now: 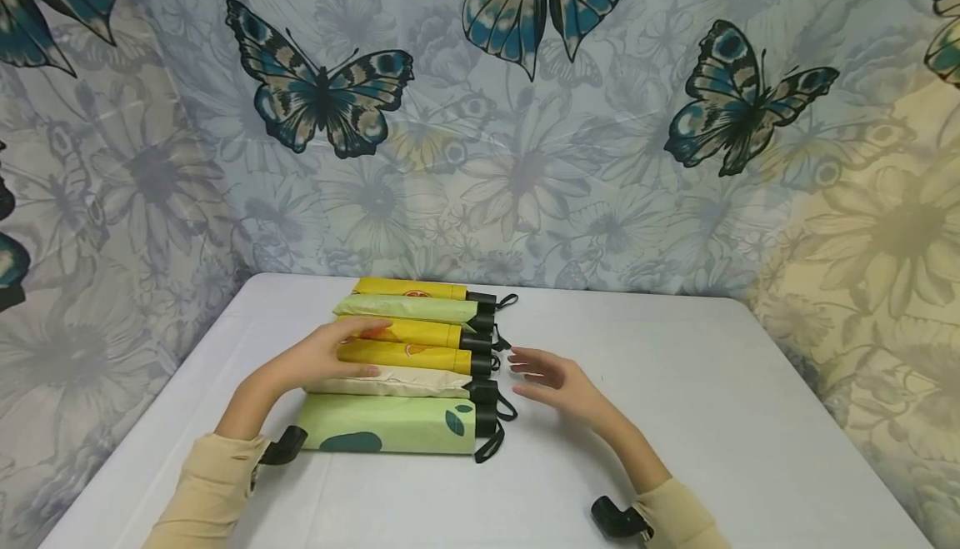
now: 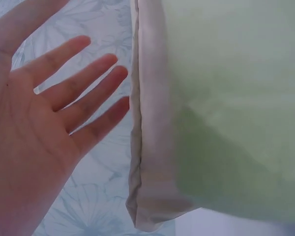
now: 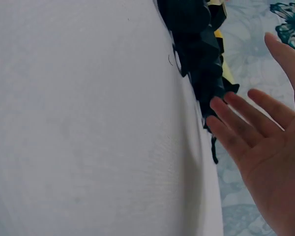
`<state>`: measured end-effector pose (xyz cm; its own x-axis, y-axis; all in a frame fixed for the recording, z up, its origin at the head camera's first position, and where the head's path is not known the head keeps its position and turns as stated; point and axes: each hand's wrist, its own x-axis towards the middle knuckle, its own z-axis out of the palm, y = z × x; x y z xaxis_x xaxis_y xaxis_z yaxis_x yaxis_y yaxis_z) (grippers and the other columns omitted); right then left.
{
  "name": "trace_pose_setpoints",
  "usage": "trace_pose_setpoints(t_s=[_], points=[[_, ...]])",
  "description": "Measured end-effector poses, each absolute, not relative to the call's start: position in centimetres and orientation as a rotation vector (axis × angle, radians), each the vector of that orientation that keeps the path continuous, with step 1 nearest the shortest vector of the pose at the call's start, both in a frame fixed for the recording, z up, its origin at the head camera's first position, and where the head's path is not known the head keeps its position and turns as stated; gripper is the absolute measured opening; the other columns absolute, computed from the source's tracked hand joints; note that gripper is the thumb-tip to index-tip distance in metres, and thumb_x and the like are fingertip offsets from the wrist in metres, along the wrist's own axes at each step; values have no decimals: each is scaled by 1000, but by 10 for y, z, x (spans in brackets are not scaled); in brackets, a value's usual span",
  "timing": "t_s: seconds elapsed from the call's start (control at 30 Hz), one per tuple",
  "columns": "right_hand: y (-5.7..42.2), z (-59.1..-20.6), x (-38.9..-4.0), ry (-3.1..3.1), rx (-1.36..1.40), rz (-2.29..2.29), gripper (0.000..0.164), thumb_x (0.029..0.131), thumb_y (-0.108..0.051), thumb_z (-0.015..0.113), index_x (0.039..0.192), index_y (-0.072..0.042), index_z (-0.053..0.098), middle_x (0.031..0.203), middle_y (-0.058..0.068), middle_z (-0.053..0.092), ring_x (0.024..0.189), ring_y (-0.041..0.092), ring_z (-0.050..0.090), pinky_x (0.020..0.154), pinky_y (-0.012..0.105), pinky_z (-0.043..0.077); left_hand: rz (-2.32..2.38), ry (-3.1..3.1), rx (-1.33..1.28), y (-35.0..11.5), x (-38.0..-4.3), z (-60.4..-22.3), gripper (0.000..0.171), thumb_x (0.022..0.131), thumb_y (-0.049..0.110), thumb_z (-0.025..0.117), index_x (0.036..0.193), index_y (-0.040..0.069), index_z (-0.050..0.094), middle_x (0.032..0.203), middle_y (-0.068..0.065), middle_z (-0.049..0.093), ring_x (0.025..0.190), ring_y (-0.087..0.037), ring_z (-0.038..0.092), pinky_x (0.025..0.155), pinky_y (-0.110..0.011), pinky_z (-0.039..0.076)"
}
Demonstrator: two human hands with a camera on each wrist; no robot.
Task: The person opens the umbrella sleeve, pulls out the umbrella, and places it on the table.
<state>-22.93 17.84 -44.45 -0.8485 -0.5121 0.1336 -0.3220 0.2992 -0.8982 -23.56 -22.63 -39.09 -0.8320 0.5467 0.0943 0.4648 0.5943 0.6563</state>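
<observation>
Several folded umbrellas lie side by side in a row, with their black handles (image 1: 485,422) and wrist straps toward the right. Nearest is a light green umbrella with dark leaf shapes (image 1: 390,420), then a cream umbrella (image 1: 423,382). Behind these come a yellow umbrella (image 1: 442,359), another yellow umbrella (image 1: 427,333), a pale green umbrella (image 1: 420,307) and a yellow umbrella (image 1: 390,286) at the back. My left hand (image 1: 326,357) hovers over the left ends of the middle umbrellas, fingers extended. Just right of the handles is my right hand (image 1: 566,386), its fingers loosely spread and holding nothing.
The umbrellas lie on a white table (image 1: 637,341) with rounded back corners. A butterfly-patterned cloth (image 1: 525,174) hangs behind and along the sides. Black wrist devices are strapped at the left sleeve (image 1: 206,482) and right sleeve (image 1: 678,516).
</observation>
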Motion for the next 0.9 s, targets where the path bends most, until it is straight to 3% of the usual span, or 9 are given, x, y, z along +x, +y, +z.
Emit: trace_pose_setpoints(t_s=[0.27,0.4,0.63,0.9], points=[[177,-447,-227,2229,-820,-1648,48,91,-15,68,133,4,55,129,25,62,120,43,59,96,23,54,1037,2649,930,-231,-234,-392,65,86,39,73,141,12,51,142,-7,56,124,-30,57,101,-48,50],[177,-448,-226,2234,-812,-1622,40,92,-16,68,127,1,62,123,22,66,113,39,64,92,23,55,1037,2622,936,-234,-233,-389,58,86,36,73,137,13,56,137,-5,60,120,-26,61,98,-41,53],[175,-448,-224,2240,-780,-1571,32,91,-19,69,119,-4,68,113,18,72,101,18,72,88,23,57,1069,2492,901,-236,-230,-382,46,88,30,73,130,14,62,123,-4,68,112,-24,64,94,-30,54],[172,-450,-222,2195,-806,-1570,32,91,-17,69,118,-1,68,111,19,72,99,18,72,88,24,58,1086,2288,914,-232,-228,-380,42,88,23,73,128,10,64,119,-10,69,104,-24,66,88,-26,56]])
